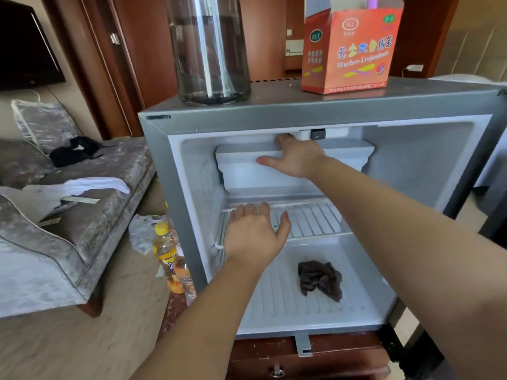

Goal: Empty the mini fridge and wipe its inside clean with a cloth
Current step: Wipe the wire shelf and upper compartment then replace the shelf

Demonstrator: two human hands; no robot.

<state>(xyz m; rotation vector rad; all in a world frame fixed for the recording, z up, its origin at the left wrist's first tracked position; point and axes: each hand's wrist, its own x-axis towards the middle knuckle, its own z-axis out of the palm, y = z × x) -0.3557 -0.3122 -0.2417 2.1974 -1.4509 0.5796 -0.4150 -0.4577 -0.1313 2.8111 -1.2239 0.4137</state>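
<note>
Silver mini fridge (247,117) looks emptied. Left hand (255,234) rests, fingers together, on white wire shelf (310,220); right hand (295,157) lies spread on white freezer box (241,165). Next, likely: grasp crumpled brown cloth (319,281).

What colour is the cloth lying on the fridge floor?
Dark brown; the cloth shows clearly in the head view, crumpled on the white ribbed floor.

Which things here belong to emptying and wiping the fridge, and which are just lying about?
Job: mini fridge, freezer compartment at right hand, wire shelf at left hand, dark cloth on fridge floor, drink bottles on room floor.
Lying about: glass jar and orange carton on top, white towel, black garment, sofa.
</note>
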